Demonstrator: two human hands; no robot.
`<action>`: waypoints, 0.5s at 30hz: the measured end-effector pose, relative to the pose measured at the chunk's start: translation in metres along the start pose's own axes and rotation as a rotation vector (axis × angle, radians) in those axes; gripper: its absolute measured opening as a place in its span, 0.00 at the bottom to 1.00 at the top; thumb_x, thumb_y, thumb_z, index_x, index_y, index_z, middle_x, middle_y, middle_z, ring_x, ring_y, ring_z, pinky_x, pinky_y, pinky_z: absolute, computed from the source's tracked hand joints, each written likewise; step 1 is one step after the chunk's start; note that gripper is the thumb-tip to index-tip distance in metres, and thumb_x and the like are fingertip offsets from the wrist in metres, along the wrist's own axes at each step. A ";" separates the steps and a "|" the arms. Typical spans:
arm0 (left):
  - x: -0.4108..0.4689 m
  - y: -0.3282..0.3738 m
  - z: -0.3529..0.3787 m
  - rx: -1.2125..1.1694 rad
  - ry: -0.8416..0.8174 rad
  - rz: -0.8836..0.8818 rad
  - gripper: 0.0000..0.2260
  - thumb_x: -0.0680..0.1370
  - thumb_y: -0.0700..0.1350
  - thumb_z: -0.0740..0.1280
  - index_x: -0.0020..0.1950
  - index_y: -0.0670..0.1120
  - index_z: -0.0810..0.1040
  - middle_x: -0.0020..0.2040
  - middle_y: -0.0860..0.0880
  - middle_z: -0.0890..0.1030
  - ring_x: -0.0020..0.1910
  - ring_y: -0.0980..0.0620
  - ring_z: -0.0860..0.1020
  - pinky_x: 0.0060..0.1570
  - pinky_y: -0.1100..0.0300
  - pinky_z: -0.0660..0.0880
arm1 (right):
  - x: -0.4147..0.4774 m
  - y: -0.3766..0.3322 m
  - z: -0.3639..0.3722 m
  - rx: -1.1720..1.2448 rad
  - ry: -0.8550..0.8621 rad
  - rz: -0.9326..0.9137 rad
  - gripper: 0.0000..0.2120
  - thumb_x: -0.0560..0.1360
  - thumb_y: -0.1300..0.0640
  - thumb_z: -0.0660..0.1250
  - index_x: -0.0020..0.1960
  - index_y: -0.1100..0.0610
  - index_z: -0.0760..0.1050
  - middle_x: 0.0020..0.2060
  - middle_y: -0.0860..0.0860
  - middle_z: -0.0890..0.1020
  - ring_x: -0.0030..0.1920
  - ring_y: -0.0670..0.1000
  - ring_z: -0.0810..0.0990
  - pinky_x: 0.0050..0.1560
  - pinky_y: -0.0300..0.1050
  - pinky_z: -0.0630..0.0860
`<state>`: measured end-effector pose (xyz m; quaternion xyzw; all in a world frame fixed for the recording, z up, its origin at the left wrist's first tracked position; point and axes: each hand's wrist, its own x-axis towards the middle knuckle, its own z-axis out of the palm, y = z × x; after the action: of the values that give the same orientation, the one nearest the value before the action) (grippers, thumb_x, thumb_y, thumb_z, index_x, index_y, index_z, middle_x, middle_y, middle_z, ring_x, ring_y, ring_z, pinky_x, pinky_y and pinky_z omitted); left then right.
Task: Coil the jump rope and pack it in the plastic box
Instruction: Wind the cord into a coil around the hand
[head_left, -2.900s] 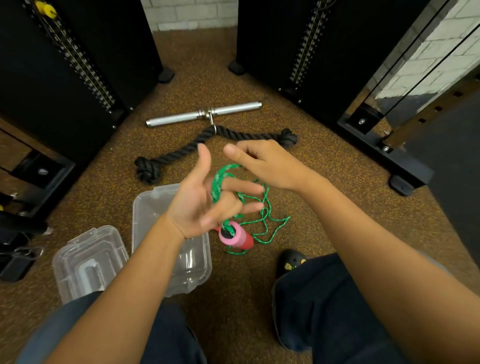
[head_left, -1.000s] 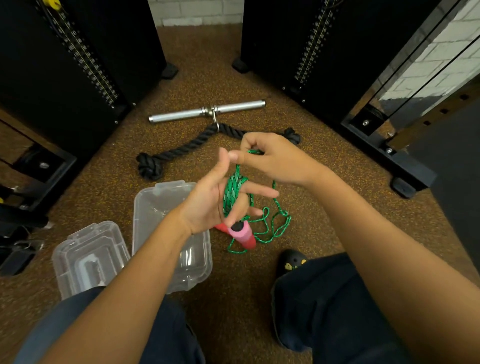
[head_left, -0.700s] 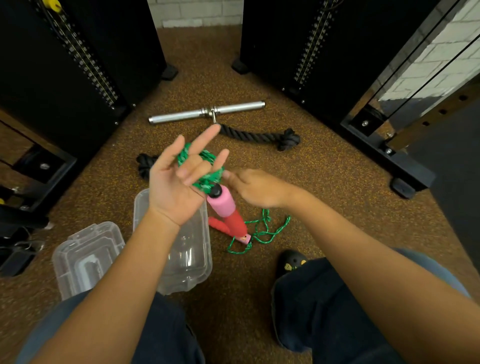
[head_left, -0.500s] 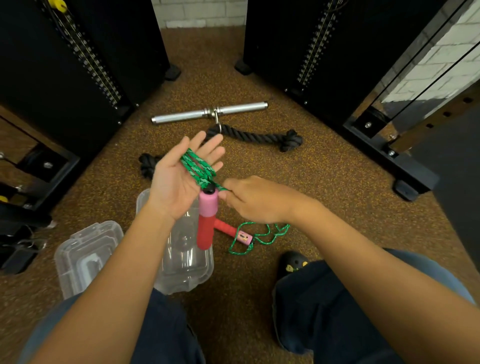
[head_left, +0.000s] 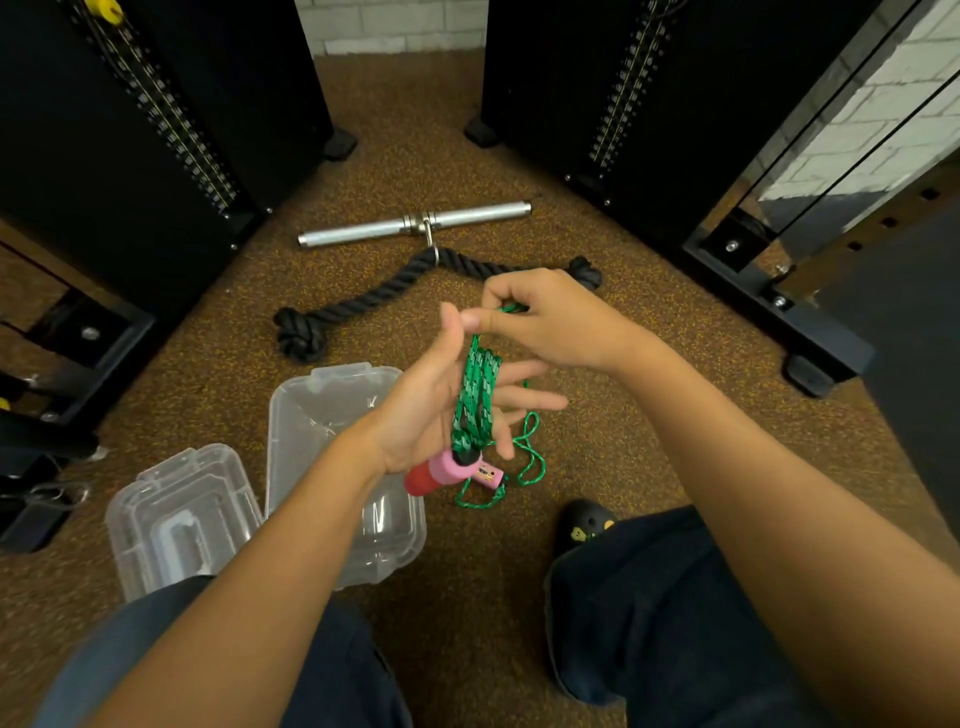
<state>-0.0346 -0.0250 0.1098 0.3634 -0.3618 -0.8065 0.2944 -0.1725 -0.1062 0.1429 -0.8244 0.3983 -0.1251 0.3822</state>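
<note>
The jump rope (head_left: 475, 402) was mostly wound in several green loops around the left hand (head_left: 441, 410), which hovered just above the far right corner of the open plastic box (head_left: 332, 415). That hand was spread wide, thumb up and fingers fanned out, so the loops hung over it rather than being clamped. One pink handle (head_left: 441, 470) dangled below the palm, touching the box's right edge as far as the view showed. The right hand (head_left: 550, 322), further from the box and higher, was closed in a pinch on the running strand at the top of the loops. The rest of the cord trailed in loose curls (head_left: 527, 457) on the brown floor to the right of the box, with what looked like the second handle (head_left: 485, 475) lying among them; the first handle partly hid it.

The main risk seemed to be the loops slipping. Because the left hand was so open, a tug from the right hand could have pulled turns off the fingertips and undone the coil. The loose curls beside the box could also have knotted as they were drawn up, or dragged the second handle against the box and shifted it. The hanging handle might have swung and loosened the lowest turns. The lid (head_left: 182, 514) lay to the left of the box, clear of the work.
</note>
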 end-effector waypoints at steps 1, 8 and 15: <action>-0.002 0.002 0.000 -0.035 -0.008 0.000 0.42 0.67 0.70 0.42 0.65 0.42 0.69 0.51 0.42 0.84 0.25 0.53 0.78 0.62 0.60 0.72 | 0.001 0.002 0.002 0.034 -0.001 0.016 0.21 0.73 0.45 0.64 0.37 0.64 0.73 0.27 0.47 0.69 0.27 0.41 0.65 0.31 0.34 0.63; -0.007 0.017 -0.023 -0.531 -0.202 0.219 0.31 0.76 0.59 0.56 0.63 0.32 0.71 0.50 0.33 0.82 0.32 0.48 0.80 0.70 0.49 0.60 | 0.001 0.013 0.019 0.055 -0.049 0.152 0.25 0.79 0.46 0.56 0.38 0.67 0.73 0.32 0.55 0.74 0.34 0.48 0.70 0.34 0.43 0.64; -0.011 0.018 -0.043 -0.571 0.373 0.449 0.24 0.75 0.56 0.55 0.61 0.42 0.76 0.58 0.43 0.81 0.25 0.60 0.74 0.61 0.54 0.73 | -0.011 -0.009 0.038 -0.216 -0.350 0.022 0.16 0.81 0.50 0.49 0.42 0.56 0.68 0.35 0.50 0.74 0.35 0.47 0.70 0.43 0.40 0.63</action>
<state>0.0097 -0.0434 0.1080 0.3190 -0.1341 -0.7106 0.6125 -0.1553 -0.0739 0.1245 -0.8654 0.3461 0.0676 0.3560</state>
